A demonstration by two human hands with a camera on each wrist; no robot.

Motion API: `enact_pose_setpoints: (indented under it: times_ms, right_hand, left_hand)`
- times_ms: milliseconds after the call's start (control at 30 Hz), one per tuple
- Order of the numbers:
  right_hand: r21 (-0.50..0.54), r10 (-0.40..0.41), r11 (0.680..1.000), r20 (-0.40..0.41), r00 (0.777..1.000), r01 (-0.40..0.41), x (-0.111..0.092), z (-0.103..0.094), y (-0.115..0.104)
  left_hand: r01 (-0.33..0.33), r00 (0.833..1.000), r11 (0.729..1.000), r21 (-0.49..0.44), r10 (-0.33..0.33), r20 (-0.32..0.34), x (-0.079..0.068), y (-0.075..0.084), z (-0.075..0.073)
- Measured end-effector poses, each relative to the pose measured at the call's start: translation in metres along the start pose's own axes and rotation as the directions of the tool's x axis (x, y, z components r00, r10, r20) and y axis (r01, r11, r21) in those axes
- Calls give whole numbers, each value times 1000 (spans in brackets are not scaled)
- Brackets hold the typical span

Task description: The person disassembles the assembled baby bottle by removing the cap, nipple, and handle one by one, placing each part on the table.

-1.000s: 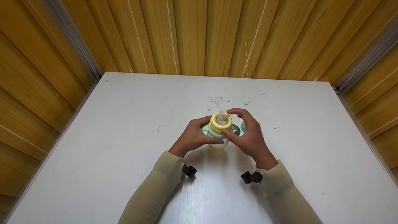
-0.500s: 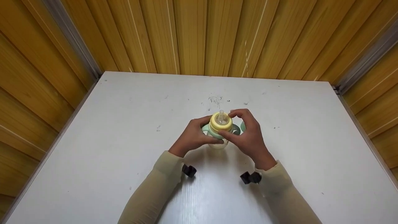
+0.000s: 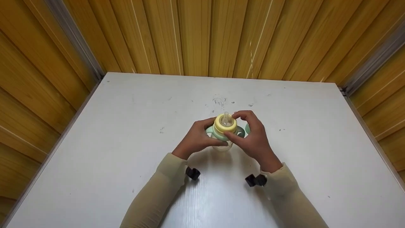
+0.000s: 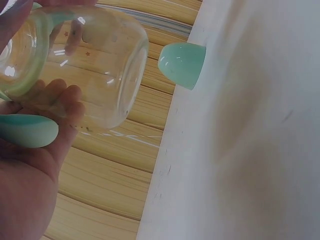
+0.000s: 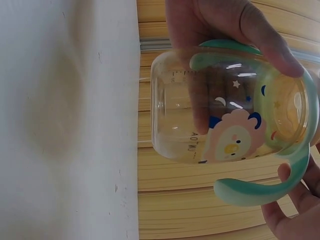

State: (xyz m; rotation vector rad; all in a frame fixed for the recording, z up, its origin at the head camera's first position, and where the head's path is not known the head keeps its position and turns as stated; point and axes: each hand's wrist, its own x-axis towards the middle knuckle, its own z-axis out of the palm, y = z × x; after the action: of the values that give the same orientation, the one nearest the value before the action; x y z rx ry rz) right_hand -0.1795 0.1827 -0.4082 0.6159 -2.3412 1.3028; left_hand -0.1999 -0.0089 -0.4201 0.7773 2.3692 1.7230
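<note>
A clear baby bottle (image 5: 175, 105) with green side handles (image 5: 250, 192), a yellow collar (image 3: 225, 127) and a clear teat (image 3: 226, 117) is held upright above the table, its base apart from the surface. My left hand (image 3: 197, 137) grips the bottle below the collar from the left, thumb across the front, fingers behind it in the left wrist view. My right hand (image 3: 253, 136) pinches the yellow collar between thumb and index finger. A green domed cap (image 4: 182, 65) stands on the table, partly hidden behind the right hand in the head view.
The white table (image 3: 126, 133) has small dark marks on it. Ribbed wood-look walls (image 3: 196, 38) enclose its back and both sides. Black camera mounts (image 3: 193, 173) sit at the cuffs of both sleeves.
My right index finger has come in against the yellow collar's far edge. The right thumb shifts slightly left, then back right along its near side. The left hand's hold looks unchanged.
</note>
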Motion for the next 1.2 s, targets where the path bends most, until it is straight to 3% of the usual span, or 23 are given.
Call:
enact_pose_setpoints:
  times_ms: [500,800,1200]
  right_hand:
    - [16,9,1000,34,999,-10,1,-2,-2]
    - [51,-4,999,55,998,1,2,-10,-34]
    - [45,0,999,72,997,-4,1,-9,-31]
  left_hand:
    - [-9,1000,1000,11,9,-9,-2,4,0]
    - [-7,1000,1000,3,7,-7,-1,1,0]
    - [-19,1000,1000,2,19,3,-1,3,-1]
